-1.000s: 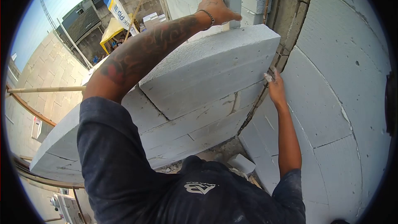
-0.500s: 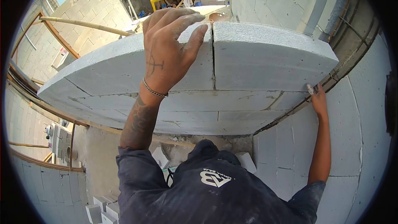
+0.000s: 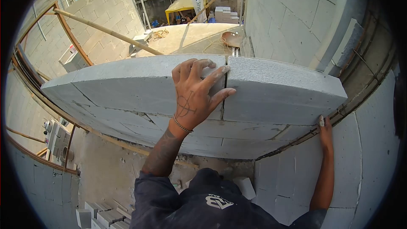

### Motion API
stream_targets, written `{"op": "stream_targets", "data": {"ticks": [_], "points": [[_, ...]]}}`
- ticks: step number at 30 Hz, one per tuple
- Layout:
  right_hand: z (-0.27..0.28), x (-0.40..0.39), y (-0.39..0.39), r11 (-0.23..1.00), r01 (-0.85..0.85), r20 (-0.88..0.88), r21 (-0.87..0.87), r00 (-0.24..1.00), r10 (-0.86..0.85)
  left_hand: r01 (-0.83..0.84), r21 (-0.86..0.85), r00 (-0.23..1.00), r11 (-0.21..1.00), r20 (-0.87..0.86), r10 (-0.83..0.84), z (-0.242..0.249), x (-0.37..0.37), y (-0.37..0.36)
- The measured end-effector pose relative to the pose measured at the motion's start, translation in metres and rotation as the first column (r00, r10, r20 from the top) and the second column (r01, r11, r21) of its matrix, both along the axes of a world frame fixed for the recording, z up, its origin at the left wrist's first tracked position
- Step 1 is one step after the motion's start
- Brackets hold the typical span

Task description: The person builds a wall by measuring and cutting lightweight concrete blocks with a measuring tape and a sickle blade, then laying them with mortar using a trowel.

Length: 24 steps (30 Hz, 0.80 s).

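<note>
A pale grey lightweight concrete block (image 3: 275,95) forms the right end of the wall's top course. A narrow dark gap separates it from the block to its left (image 3: 127,91). Over that gap, my left hand (image 3: 195,91) lies against the upper edge of the left block, fingers spread and curved, thumb reaching across to the right block. My right hand (image 3: 325,131) touches the lower right corner of the right block, beside the gap at the side wall. Its fingers point upward and look partly stretched out; nothing held shows in them.
The side wall (image 3: 339,161) rises close on the right, with steel bars (image 3: 364,65) in the recess. A bamboo pole (image 3: 106,32) slants behind on the left. Loose blocks (image 3: 101,216) sit on the floor below. A reddish basin (image 3: 231,39) stands beyond the wall.
My left hand has come down from above the wall top onto the block edge by the gap. My right hand stays at the corner. The view has tilted up.
</note>
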State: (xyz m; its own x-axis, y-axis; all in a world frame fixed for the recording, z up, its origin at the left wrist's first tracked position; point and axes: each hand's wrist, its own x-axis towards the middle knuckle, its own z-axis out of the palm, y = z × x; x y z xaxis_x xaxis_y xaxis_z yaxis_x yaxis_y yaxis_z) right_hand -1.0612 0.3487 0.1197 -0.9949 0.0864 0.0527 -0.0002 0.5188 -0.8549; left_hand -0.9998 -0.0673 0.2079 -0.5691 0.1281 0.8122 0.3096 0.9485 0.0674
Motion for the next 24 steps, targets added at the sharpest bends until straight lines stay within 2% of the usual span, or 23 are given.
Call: {"op": "stream_targets", "data": {"ticks": [4,6,13,18,24], "points": [[-0.008,-0.004,0.003,0.999,0.054,-0.028,0.004,0.998,-0.054,-0.006,-0.030,0.999,1.000,-0.034,0.005,-0.005,-0.003,0.005],[-0.003,0.000,0.000,0.993,0.080,-0.029,0.092,0.997,-0.078,0.007,0.001,1.000,1.000,-0.011,-0.007,-0.004,-0.003,0.006],[0.001,0.002,-0.003,0.989,0.095,-0.004,0.109,0.995,-0.095,0.008,0.013,1.000,1.000,-0.007,-0.008,-0.003,-0.003,0.006],[-0.001,0.004,-0.004,0.996,0.072,-0.037,0.061,0.997,-0.070,0.002,0.002,1.000,1.000,-0.002,-0.002,-0.003,-0.003,0.006],[0.001,0.003,-0.005,0.990,0.087,-0.016,0.111,0.996,-0.085,0.021,-0.020,1.000,1.000,-0.007,-0.021,-0.003,-0.004,0.003]]}}
